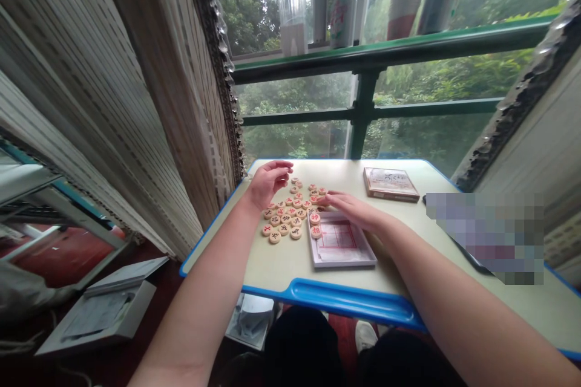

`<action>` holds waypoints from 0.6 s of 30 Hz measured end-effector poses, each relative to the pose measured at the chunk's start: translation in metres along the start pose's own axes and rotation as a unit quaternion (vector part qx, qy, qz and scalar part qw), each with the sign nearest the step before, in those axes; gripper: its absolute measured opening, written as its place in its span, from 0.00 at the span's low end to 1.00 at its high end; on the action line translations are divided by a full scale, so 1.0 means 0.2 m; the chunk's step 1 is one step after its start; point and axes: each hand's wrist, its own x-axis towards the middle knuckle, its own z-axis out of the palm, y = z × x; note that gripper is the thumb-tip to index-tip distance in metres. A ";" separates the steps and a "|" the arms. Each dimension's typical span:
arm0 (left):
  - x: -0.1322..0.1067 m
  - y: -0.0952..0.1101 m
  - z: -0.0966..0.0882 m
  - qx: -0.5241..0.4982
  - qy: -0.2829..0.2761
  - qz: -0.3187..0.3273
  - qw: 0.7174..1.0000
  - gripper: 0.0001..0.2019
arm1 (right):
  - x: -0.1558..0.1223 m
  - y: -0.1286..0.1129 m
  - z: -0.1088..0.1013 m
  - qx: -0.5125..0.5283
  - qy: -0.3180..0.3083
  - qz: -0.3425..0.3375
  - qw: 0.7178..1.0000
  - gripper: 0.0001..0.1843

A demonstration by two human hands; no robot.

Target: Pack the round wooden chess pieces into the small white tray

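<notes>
Many round wooden Chinese chess pieces [284,219], marked in red or black, lie in a loose group on the cream table. At the group's far left, my left hand [271,183] has its fingers curled together; what they hold, if anything, is too small to make out. My right hand [349,207] reaches in from the right with fingers stretched out, their tips at a red-marked piece by the group's right side. Beneath that hand sits a shallow white box tray [344,263] with a red grid inside. Two red pieces [315,225] lie at its left side.
A flat box lid [391,184] with dark writing lies at the back right of the table [218,257]. A blurred-out flat object [485,239] is at the right edge. A blue trough [354,301] runs along the front. Cans [344,18] stand on the window ledge.
</notes>
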 end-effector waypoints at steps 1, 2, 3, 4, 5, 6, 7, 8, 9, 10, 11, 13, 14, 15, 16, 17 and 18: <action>0.00 0.00 -0.01 -0.005 0.001 -0.003 1.000 0.10 | 0.00 0.00 0.00 -0.005 0.002 -0.002 1.000 0.35; 0.00 0.00 -0.01 -0.007 0.000 -0.005 1.000 0.10 | 0.00 0.00 0.00 -0.009 0.003 -0.003 1.000 0.35; 0.01 -0.01 -0.01 -0.006 -0.001 -0.005 1.000 0.10 | 0.00 0.00 0.00 -0.014 0.003 -0.003 1.000 0.35; 0.01 -0.01 -0.01 -0.003 -0.003 -0.005 1.000 0.10 | 0.00 -0.01 0.00 -0.020 0.002 -0.004 1.000 0.35; 0.01 -0.01 -0.01 0.000 -0.004 -0.005 1.000 0.10 | 0.00 -0.01 0.00 -0.028 0.000 -0.004 1.000 0.34; 0.01 -0.02 0.00 0.004 -0.006 -0.006 1.000 0.10 | -0.01 -0.03 0.00 -0.037 -0.002 -0.004 0.999 0.34; 0.01 -0.02 0.00 0.007 -0.007 -0.007 1.000 0.10 | -0.01 -0.04 0.00 -0.049 -0.002 0.000 0.999 0.33; 0.01 -0.02 0.01 0.010 -0.008 -0.008 1.000 0.10 | -0.01 -0.05 0.01 -0.061 -0.003 0.007 0.998 0.33; 0.00 -0.02 0.02 0.012 -0.009 -0.009 1.000 0.09 | -0.02 -0.06 0.01 -0.074 -0.006 0.017 0.997 0.32; 0.00 -0.03 0.02 0.014 -0.011 -0.011 1.000 0.09 | -0.02 -0.06 0.01 -0.087 -0.011 0.028 0.996 0.31; 0.00 -0.03 0.03 0.016 -0.011 -0.014 1.000 0.09 | -0.02 -0.06 0.01 -0.099 -0.017 0.038 0.994 0.30; 0.01 -0.03 0.03 0.016 -0.008 -0.021 1.000 0.09 | -0.01 -0.05 0.01 -0.118 -0.016 0.044 0.992 0.29; 0.01 -0.03 0.03 0.012 -0.002 -0.026 1.000 0.09 | -0.01 -0.05 0.01 -0.127 -0.010 0.036 0.991 0.28; 0.02 -0.03 0.02 0.004 0.007 -0.029 1.000 0.10 | -0.01 -0.04 0.01 -0.135 0.000 0.022 0.991 0.28; 0.02 -0.03 0.01 -0.009 0.018 -0.031 0.999 0.10 | -0.01 -0.04 0.00 -0.143 0.011 0.004 0.990 0.28; 0.03 -0.03 0.00 -0.028 0.031 -0.033 0.999 0.10 | -0.01 -0.03 0.00 -0.153 0.020 -0.013 0.988 0.28; 0.04 -0.02 -0.01 -0.049 0.043 -0.035 0.997 0.10 | -0.01 -0.03 0.00 -0.166 0.026 -0.029 0.985 0.28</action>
